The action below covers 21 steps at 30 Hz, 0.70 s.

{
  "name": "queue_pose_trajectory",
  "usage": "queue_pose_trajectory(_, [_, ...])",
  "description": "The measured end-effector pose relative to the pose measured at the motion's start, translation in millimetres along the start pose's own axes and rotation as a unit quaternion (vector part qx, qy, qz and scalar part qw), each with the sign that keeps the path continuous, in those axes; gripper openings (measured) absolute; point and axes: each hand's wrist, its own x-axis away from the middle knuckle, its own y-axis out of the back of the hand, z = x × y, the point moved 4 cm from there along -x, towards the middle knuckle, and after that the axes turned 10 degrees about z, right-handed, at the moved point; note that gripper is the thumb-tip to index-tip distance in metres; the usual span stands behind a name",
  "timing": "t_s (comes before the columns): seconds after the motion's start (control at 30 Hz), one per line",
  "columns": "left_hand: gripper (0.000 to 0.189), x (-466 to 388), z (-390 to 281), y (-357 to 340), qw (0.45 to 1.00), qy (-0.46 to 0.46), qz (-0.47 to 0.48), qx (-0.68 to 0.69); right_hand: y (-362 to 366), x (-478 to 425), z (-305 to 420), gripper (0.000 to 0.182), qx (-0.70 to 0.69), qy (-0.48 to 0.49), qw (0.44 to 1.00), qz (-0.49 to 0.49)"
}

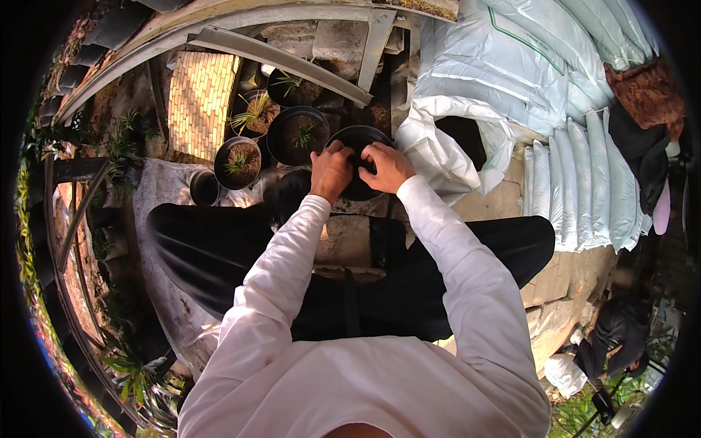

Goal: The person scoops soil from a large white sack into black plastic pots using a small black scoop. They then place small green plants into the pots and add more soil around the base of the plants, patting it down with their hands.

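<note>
Both my hands are over a black plastic plant pot (364,189) filled with dark soil. My left hand (332,168) bends over the pot's left edge, knuckles up, with its fingertips hidden. From the right side my right hand (386,167) reaches in, thumb and fingers curled towards the soil; whether anything lies between them cannot be seen. Just left stands a larger black pot (298,137) with a small grassy plant (302,135) in soil. An open white sack (438,148) with a dark inside stands right of my right hand.
More potted seedlings (236,163) and an unplanted black pot (205,187) stand to the left. A yellow tiled panel (200,104) and a metal bar (285,60) lie beyond. Filled white sacks (493,65) are stacked at the right. Another person (616,334) crouches at the lower right.
</note>
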Motion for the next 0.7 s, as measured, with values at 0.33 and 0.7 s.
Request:
queue_pose_trajectory(0.33, [0.035, -0.5, -5.4, 6.0, 0.999, -0.025, 0.029, 0.036, -5.7, -7.3, -18.8, 0.014, 0.091, 0.017, 0.995, -0.037])
queue_pose_trajectory(0.7, [0.069, 1.1, -6.8, 9.0, 0.994, -0.047, 0.089, -0.046, -9.8, -3.8, -14.5, 0.022, 0.067, 0.026, 0.997, -0.041])
